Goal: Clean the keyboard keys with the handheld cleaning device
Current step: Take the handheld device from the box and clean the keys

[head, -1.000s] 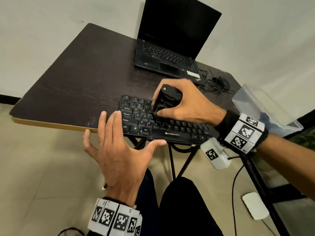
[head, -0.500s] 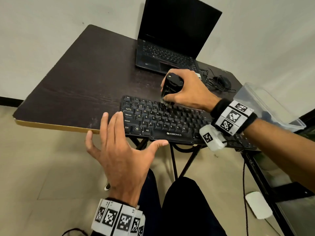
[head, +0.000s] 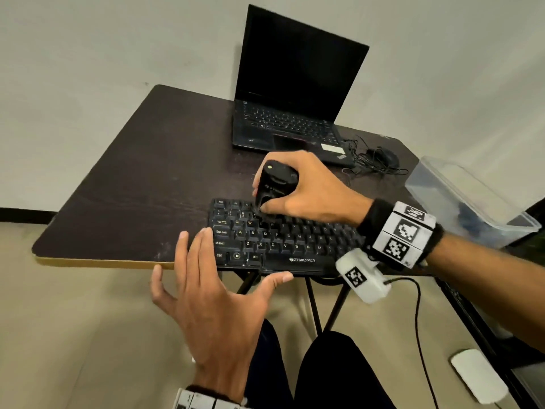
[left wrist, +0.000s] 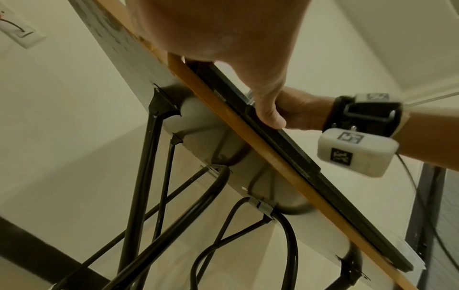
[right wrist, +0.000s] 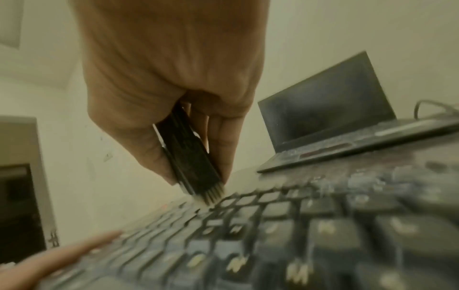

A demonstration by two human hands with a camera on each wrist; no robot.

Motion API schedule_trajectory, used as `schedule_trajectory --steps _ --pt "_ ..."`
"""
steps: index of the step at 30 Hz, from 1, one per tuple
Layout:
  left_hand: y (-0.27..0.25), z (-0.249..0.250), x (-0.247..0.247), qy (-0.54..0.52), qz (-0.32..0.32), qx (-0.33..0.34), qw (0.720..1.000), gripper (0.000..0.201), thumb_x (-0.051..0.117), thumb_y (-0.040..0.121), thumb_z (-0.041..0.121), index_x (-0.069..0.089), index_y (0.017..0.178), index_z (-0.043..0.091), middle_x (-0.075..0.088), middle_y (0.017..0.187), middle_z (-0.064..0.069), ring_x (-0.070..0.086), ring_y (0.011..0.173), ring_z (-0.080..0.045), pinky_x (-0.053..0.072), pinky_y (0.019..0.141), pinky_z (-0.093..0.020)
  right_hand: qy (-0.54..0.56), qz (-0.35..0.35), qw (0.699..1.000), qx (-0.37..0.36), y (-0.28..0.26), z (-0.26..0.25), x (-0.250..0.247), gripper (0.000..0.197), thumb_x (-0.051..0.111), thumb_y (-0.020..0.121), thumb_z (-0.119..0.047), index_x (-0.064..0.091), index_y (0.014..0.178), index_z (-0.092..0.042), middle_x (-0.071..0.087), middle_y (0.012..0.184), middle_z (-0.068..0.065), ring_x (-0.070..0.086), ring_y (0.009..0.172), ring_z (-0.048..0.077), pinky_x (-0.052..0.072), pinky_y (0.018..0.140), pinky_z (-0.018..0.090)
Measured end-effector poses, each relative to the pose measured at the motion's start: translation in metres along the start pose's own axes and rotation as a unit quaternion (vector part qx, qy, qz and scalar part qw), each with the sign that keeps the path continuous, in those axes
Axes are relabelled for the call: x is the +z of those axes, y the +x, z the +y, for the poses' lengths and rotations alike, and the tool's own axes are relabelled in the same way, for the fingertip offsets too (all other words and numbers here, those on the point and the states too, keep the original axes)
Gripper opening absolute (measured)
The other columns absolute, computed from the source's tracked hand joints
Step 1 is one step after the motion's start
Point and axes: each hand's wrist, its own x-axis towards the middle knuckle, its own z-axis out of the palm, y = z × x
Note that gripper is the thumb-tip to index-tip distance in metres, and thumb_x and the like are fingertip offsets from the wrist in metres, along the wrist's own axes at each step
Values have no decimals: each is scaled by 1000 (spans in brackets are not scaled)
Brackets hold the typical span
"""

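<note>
Head view: right hand (head: 309, 190) fingers grip cleaning device (head: 272, 184) at keyboard (head: 283, 240) far edge; left hand (head: 215, 305) fingers spread.

Head view looks down on the keyboard (head: 280, 240); left wrist sees its underside edge, right wrist skims its keys.

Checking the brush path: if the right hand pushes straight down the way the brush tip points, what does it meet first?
The keyboard: the right hand points the brush down at its upper-left keys, bristles at or just above them; contact unclear.
</note>
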Motion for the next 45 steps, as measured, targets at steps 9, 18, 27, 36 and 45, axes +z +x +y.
schedule_trajectory --steps 9,18,27,36,45 --pt "1 1 2 2 6 1 1000 127 66 53 97 55 144 9 63 147 -4 38 154 -19 15 123 -60 -16 61 995 73 -31 19 -20 23 82 72 -13 72 90 -24 77 87 -4 74 83 17 61 78 42" --pt "0 -5 5 12 3 16 1000 121 60 61 97 59 140 5 66 143 -8 47 149 -24 20 120 -64 -60 109 988 93 -76 31 -14 23 79 71 -12 65 88 -20 70 72 -4 67 65 14 53 61 33" --pt "-1 -8 9 24 27 48 998 121 57 65 99 59 139 3 68 138 -12 54 144 -29 23 118 -65 187 127 955 190 -89 12 -32 27 90 76 -7 76 99 -12 81 95 9 79 91 26 66 87 45" --pt "0 -8 9 20 33 40 998 122 55 65 100 59 139 3 67 140 -11 52 145 -28 22 118 -64 294 74 906 296 -74 10 -30 28 76 87 6 74 115 2 76 98 11 79 87 21 68 82 40" --pt "-1 -4 7 8 42 30 999 123 60 63 100 58 141 4 64 145 -5 46 150 -24 20 122 -63 92 43 980 172 -66 7 -27 26 85 74 -11 77 98 -19 80 96 10 77 89 35 63 88 56"
